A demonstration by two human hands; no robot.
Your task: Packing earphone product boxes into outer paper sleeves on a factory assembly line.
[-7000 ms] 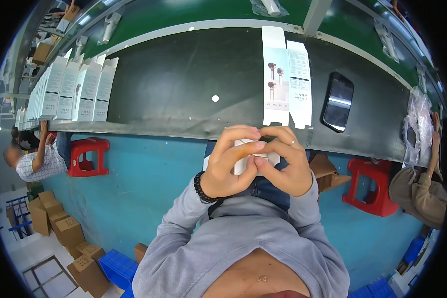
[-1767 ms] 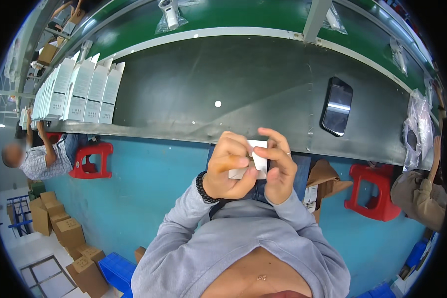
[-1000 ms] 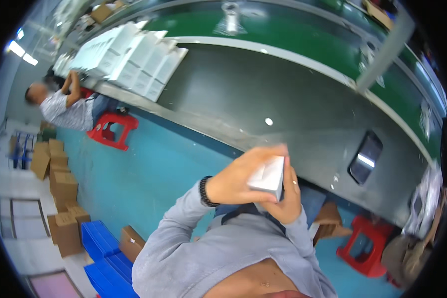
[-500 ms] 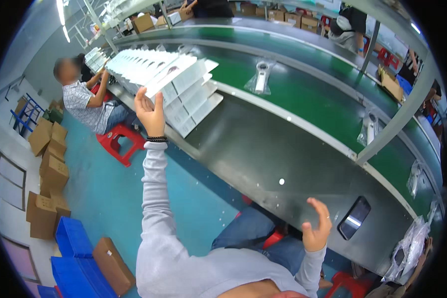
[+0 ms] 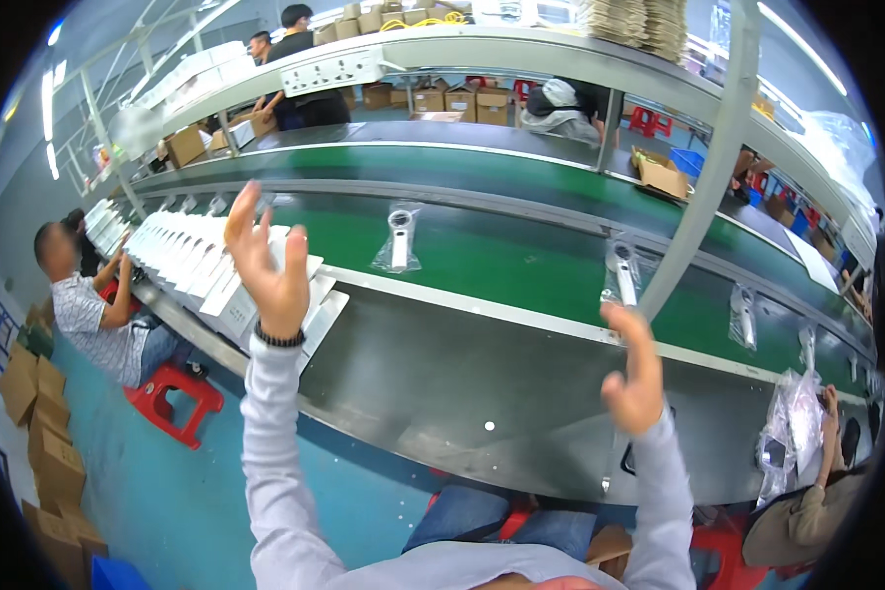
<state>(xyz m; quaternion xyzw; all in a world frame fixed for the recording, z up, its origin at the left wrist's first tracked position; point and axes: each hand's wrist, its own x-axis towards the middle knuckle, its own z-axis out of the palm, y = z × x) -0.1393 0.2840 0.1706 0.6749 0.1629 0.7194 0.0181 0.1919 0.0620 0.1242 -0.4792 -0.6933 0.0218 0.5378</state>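
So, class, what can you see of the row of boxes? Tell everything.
The row of boxes runs along the left part of the dark table, packed close. They are white, apparently thin card, with flaps sticking out at the near end. The open left hand hides part of them; whether it touches them is unclear.

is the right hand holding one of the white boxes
No, the right hand is open with nothing visible in it, and the white boxes stand off to the left.
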